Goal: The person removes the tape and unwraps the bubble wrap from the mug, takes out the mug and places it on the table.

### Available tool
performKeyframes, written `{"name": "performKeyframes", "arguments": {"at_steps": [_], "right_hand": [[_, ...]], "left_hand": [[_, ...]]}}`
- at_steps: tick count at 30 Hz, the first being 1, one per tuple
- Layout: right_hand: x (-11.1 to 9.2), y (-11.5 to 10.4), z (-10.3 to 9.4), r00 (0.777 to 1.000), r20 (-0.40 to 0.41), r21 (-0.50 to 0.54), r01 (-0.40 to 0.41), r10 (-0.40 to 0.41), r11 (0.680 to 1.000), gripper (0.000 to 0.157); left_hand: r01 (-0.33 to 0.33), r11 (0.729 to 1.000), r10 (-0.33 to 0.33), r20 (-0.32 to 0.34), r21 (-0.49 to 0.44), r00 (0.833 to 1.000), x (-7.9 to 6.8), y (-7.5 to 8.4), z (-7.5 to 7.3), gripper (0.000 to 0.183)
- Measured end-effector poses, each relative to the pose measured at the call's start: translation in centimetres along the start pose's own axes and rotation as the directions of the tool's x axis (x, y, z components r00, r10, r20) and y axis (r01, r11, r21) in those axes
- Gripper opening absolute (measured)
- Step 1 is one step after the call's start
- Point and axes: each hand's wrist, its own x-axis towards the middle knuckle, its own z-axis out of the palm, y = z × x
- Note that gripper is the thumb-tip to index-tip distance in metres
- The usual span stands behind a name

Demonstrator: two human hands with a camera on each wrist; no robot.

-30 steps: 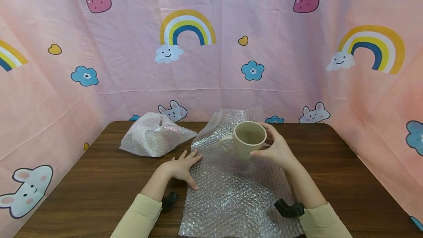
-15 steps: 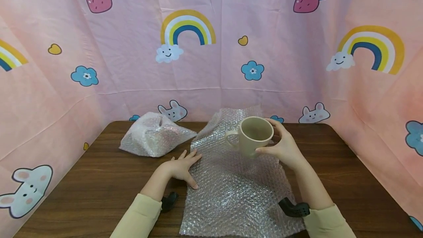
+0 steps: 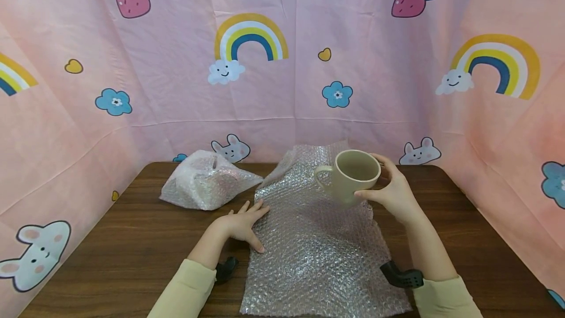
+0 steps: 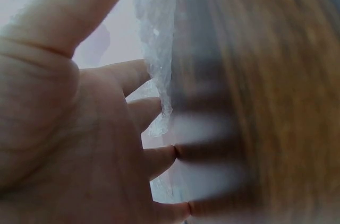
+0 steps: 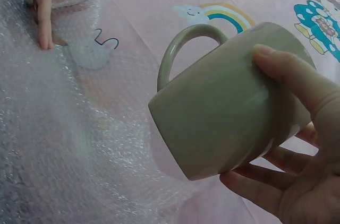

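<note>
My right hand (image 3: pixel 392 188) holds a pale beige-green mug (image 3: pixel 346 180) from its right side, thumb in front and fingers behind. The mug is raised over the right part of a bubble wrap sheet (image 3: pixel 304 254), its mouth up and tilted, its handle (image 5: pixel 183 49) pointing left. In the right wrist view the mug's outer wall and base edge show between thumb and fingers. With fingers spread, my left hand (image 3: pixel 244 225) rests at the left edge of the sheet; the left wrist view shows its fingertips (image 4: pixel 167 155) down at the sheet's edge and the table.
A bubble-wrapped bundle (image 3: pixel 205 180) sits at the back left of the dark wooden table (image 3: pixel 132 254), its tip reaching the sheet. A pink patterned cloth (image 3: pixel 295 87) hangs behind and at both sides. Each wrist bears a black camera mount (image 3: pixel 401 276).
My right hand has moved the mug to the right and slightly up and back over the sheet. The sheet's right front corner has shifted slightly right. My left hand has stayed in place.
</note>
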Motion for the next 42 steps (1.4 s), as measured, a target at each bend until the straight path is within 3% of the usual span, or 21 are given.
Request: {"name": "performKeyframes", "arguments": {"at_steps": [16, 42], "right_hand": [[-0.1, 0.0, -1.9, 0.996, -0.092, -0.054, -0.007, 0.002, 0.999, 0.09], [-0.6, 1.6, -4.5, 0.971, -0.222, -0.163, -0.128, 0.09, 0.978, 0.098]], "left_hand": [[-0.013, 1.0, 0.013, -0.001, 0.018, 1.0, 0.2, -0.4, 0.1, 0.107], [-0.013, 1.0, 0.013, -0.007, 0.014, 1.0, 0.4, -0.6, 0.3, 0.107]]}}
